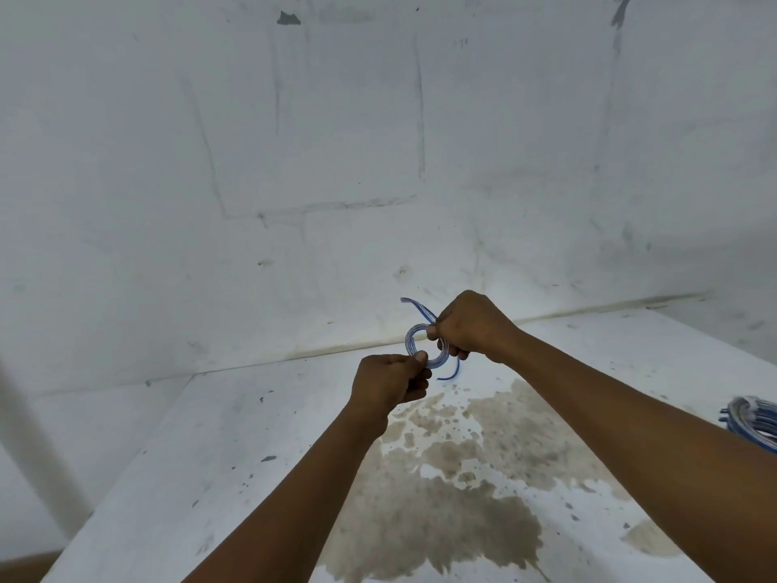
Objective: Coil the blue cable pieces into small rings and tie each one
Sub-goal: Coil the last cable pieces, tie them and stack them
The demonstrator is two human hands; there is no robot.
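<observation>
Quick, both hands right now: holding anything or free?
Left hand: pinches the lower rim of the blue coil.
Right hand: grips the coil's upper right side, fingers curled round it.

Open tabletop (218,435) below & left of both hands; cable bundle (752,422) blocks right edge, wall (336,162) close behind.

Small blue cable ring (414,343) held midair, two loose ends protruding.
</observation>
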